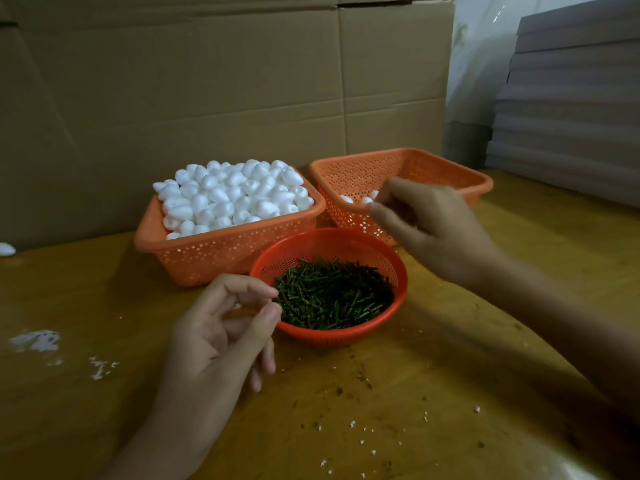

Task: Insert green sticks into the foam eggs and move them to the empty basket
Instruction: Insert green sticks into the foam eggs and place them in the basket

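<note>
A rectangular orange basket [207,258] at the left is heaped with white foam eggs [235,195]. To its right, a second orange basket [450,168] holds a few foam eggs [346,199] near its front wall. A round red bowl [398,299] in front is full of short green sticks [332,296]. My right hand [436,230] hovers over the front edge of the right basket, slightly blurred, its fingers loosely curled towards the eggs with nothing visible in them. My left hand [221,330] floats beside the bowl's left rim, thumb and forefinger close together but apart, holding nothing.
The baskets stand on a wooden table [450,393] strewn with foam crumbs [34,341] and dark specks. A large cardboard box [207,98] walls off the back, and stacked grey sheets [571,116] rise at the right. One stray foam egg [7,249] lies at the far left.
</note>
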